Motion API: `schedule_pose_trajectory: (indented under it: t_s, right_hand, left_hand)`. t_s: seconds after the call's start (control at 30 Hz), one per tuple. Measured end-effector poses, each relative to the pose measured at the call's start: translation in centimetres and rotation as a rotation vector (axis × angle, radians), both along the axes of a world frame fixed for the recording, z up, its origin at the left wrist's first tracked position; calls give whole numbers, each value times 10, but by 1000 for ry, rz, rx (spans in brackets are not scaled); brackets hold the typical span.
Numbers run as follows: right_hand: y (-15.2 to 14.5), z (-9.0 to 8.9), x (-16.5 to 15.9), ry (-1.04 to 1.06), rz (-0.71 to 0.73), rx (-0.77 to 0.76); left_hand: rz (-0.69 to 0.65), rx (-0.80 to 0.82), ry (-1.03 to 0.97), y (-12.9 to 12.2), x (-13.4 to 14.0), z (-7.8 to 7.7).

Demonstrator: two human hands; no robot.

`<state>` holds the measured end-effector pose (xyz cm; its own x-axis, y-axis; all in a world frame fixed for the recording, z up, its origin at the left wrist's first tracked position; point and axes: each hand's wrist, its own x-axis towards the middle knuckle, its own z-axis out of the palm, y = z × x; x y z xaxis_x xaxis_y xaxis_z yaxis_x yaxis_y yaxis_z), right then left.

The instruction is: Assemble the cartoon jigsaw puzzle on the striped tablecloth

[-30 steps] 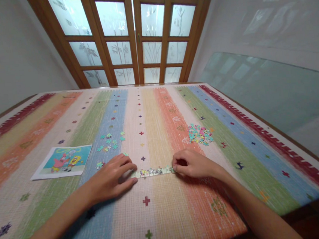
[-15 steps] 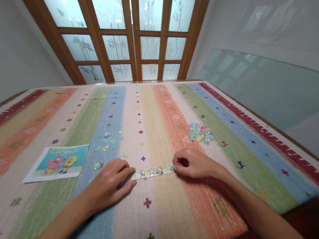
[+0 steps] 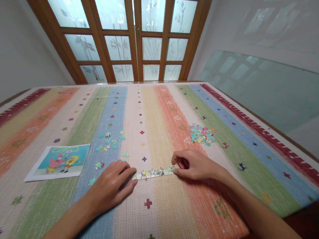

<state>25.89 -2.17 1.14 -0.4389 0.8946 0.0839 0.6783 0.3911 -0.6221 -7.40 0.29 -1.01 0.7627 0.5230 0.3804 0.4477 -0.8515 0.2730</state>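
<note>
A narrow strip of joined jigsaw pieces [image 3: 155, 173] lies across the pale and yellow stripes of the tablecloth, directly in front of me. At its left end, my left hand [image 3: 113, 184] has thumb and index finger closed about the edge. The opposite end is pinched between thumb and fingertips of my right hand [image 3: 193, 164]. Just beyond my left hand are several loose jigsaw pieces [image 3: 107, 142], mostly turquoise. A denser pile of jigsaw pieces [image 3: 202, 134] lies past my right hand. The fingertips hide both ends of the strip.
A printed cartoon picture [image 3: 60, 161] on white paper lies to the left. The striped tablecloth [image 3: 169, 216] covers the table. Behind the table stand wooden doors with frosted panes [image 3: 118, 47]; a pale glass panel [image 3: 260, 83] is at the right.
The view has shifted slightly. Both hands stay at the ends of the strip, with almost no visible movement; the loose pieces lie as before.
</note>
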Motion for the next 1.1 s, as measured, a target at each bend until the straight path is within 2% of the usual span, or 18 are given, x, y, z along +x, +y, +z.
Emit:
schedule_pose_trajectory:
  t_s: [0.27, 0.6, 1.1]
  right_hand:
    - [0, 0, 2, -10, 24, -2]
    - [1, 8, -2, -124, -35, -150]
    - [2, 6, 0, -114, -32, -155]
  left_hand:
    - [4, 11, -15, 0, 2, 3]
    - [33, 30, -9, -1, 0, -2]
    - [-2, -8, -2, -1, 1, 2]
